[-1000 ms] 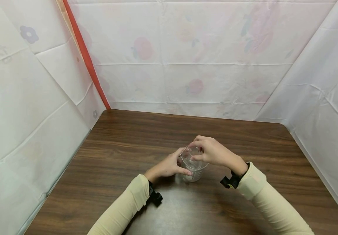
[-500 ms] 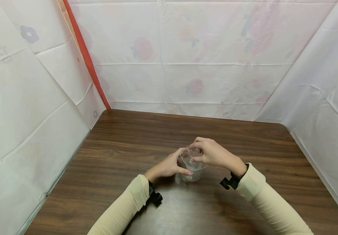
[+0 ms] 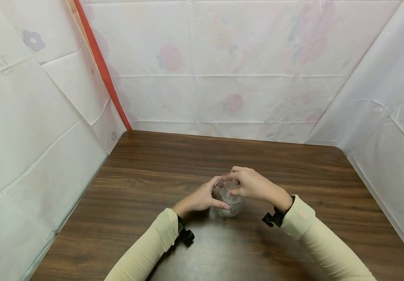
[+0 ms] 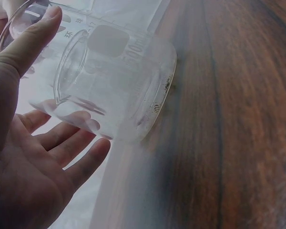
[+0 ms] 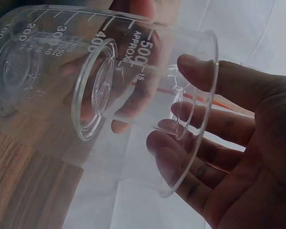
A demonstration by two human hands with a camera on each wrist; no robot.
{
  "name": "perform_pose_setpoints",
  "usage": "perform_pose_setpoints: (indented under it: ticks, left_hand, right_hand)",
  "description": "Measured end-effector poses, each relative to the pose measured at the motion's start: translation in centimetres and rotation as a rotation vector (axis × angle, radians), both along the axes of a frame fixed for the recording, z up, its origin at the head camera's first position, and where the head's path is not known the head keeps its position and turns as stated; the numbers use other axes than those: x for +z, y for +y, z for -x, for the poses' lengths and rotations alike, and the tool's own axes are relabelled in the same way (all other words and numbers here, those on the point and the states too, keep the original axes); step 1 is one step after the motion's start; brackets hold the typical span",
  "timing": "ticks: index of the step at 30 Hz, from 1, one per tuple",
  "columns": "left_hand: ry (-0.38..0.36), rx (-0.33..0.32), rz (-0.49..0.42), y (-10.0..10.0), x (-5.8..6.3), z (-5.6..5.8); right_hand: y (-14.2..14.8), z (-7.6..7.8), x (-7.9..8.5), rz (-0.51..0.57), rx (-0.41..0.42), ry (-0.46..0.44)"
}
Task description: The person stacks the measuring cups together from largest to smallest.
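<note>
A large clear glass beaker with white markings up to 500 stands upright on the table. Around its side my left hand curves, thumb in front and fingers behind; the left wrist view shows this hand cupping the glass. Inside the large beaker sits a medium beaker, its rim visible in the right wrist view. A small beaker with fine marks is over that rim, partly within it. My right hand reaches into the large beaker's mouth, thumb and fingers pinching the small beaker near its top.
The dark wood-grain table extends around the beakers. White printed sheets hang behind and on both sides, with a red strip at the back left corner. Black cameras are strapped at the wrists.
My right hand has lowered slightly, bringing the small beaker deeper into the large one. The left hand and the large beaker stay in place.
</note>
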State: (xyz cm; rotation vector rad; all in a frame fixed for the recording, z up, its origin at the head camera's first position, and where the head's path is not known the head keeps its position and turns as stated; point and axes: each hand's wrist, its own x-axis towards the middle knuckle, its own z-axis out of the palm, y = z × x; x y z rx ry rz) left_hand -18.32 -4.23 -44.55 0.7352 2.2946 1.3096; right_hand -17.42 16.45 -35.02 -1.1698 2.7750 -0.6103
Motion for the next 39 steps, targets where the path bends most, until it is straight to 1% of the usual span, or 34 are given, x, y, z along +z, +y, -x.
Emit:
perform_pose_setpoints:
  ticks: [7, 14, 17, 25, 29, 39]
  left_hand:
    - [-0.003, -0.008, -0.006, 0.0, -0.1, 0.0]
    - [0.006, -0.019, -0.013, -0.1, 0.0, 0.0]
    - [0.008, -0.022, -0.016, -0.1, -0.1, 0.1]
    - [-0.001, -0.016, -0.007, -0.1, -0.1, 0.1]
    - [-0.003, -0.013, -0.005, -0.1, -0.1, 0.1]
    - [-0.004, -0.02, -0.031, -0.1, -0.1, 0.0]
  right_hand:
    - [-0.3, -0.1, -0.2, -0.069, -0.001, -0.007]
    - [-0.7, 0.0, -0.7, -0.131, 0.03, -0.013]
    - [-0.8, 0.0, -0.8, -0.143, 0.037, -0.02]
    - [-1.0, -0.1, -0.9, -0.175, 0.067, 0.015]
    - [-1.2, 0.0, -1.0, -0.201, 0.067, 0.019]
    - [-1.5, 0.2, -1.2, -0.224, 0.077, 0.026]
